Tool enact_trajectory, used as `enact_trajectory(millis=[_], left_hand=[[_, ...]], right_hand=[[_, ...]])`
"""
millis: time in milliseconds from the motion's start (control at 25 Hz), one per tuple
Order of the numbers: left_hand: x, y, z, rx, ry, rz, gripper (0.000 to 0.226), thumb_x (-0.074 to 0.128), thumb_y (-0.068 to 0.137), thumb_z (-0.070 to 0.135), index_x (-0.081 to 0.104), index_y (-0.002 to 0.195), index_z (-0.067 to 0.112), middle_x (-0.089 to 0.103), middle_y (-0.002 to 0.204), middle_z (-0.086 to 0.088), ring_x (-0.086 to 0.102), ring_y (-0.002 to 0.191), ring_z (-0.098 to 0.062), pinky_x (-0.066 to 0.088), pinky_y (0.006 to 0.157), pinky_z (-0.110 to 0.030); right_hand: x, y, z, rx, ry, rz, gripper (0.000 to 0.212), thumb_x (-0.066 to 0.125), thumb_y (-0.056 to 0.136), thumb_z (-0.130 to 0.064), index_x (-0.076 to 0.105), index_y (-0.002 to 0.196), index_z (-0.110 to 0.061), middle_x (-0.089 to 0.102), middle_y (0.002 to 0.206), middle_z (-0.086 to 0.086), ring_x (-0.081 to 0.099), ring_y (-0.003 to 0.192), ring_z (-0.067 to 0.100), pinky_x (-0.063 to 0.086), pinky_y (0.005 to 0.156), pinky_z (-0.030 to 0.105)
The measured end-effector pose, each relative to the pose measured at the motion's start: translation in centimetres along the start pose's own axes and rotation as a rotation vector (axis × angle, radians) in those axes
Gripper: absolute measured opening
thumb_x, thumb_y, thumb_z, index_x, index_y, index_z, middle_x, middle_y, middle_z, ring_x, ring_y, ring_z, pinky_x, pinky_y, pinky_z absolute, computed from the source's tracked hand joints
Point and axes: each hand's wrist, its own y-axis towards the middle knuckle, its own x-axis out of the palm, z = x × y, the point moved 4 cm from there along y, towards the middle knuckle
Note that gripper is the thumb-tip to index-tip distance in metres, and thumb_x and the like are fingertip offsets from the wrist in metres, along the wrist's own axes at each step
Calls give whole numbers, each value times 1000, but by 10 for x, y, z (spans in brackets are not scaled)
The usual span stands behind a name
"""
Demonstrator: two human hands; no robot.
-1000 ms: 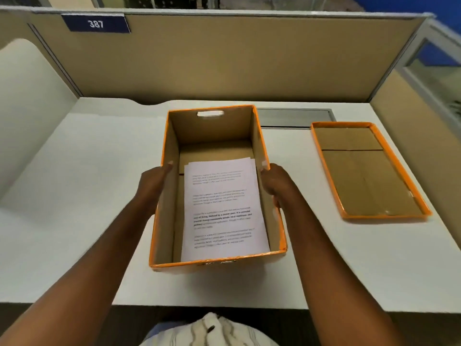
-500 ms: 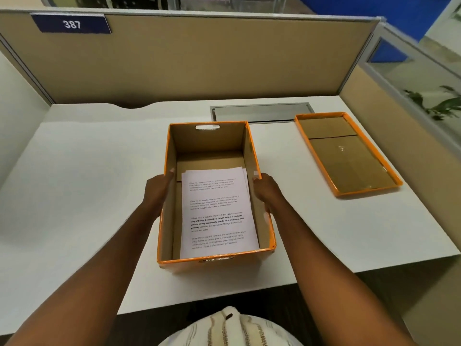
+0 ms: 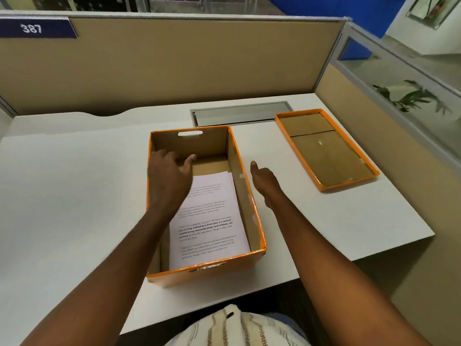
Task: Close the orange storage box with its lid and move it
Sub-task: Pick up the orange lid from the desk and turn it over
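The orange storage box [image 3: 250, 203] stands open on the white desk in front of me, with printed paper sheets [image 3: 212, 221] lying flat inside. Its orange lid [image 3: 326, 148] lies upside down on the desk to the right, brown inside facing up. My left hand [image 3: 168, 178] hovers over the box's left wall, fingers spread, holding nothing. My right hand [image 3: 265, 182] is just outside the box's right wall, off the box, fingers loose and empty, between box and lid.
A grey metal cable tray [image 3: 240, 113] is set into the desk [image 3: 74, 196] behind the box. Beige partition walls [image 3: 174, 63] close off the back and right. The desk's front edge runs close below the box.
Both hands have let go of the box's side walls and lifted. My left hand rose over the box; my right hand moved outward to the right. The view has swung right.
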Motion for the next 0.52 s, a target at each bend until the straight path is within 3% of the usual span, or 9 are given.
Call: enact_trajectory(millis=[80,160,280,360,440,520], left_hand=[[20,1,40,44,-165,-76,39,54,91,40,66,81,4,62,78,-9,56,77,-23,47,72,-38],[43,-1,80,53,-301,-108,35,53,94,29,64,74,2,58,67,-7,53,64,-21,41,61,-33],[87,-1,131,42,-393,-96,35,50,96,22,67,81,-4,66,75,-14,58,72,-24,40,66,-33],[128,3,163,-101,-463,-152,37,47,97,26,66,84,-4,63,77,-10,56,75,-21,43,71,-35],[172,6,189,-242,-468,-237,41,46,96,30,60,71,1,57,69,-5,50,67,-19,37,66,-34],[214,7,207,-299,-391,-359,46,47,96,33,40,56,12,41,55,-1,38,54,-17,31,62,-31]], right_hand=[[-16,17,5,-11,-17,24,71,31,93,-58,38,140,-4,46,142,15,47,126,31,41,99,39],[-35,38,14,-32,-69,33,70,35,93,-56,37,139,-4,46,142,14,46,128,31,40,97,35],[-66,70,26,-74,-130,40,69,40,92,-54,38,138,-3,46,142,14,45,129,31,39,97,34],[-92,97,36,-93,-170,47,68,42,92,-52,38,137,-2,47,142,16,44,130,32,39,101,38],[-121,128,45,-105,-224,78,66,43,93,-50,40,136,0,48,140,18,45,128,35,40,102,40],[-150,156,53,-93,-274,131,64,46,92,-47,41,133,1,50,136,21,47,125,38,42,99,42]])
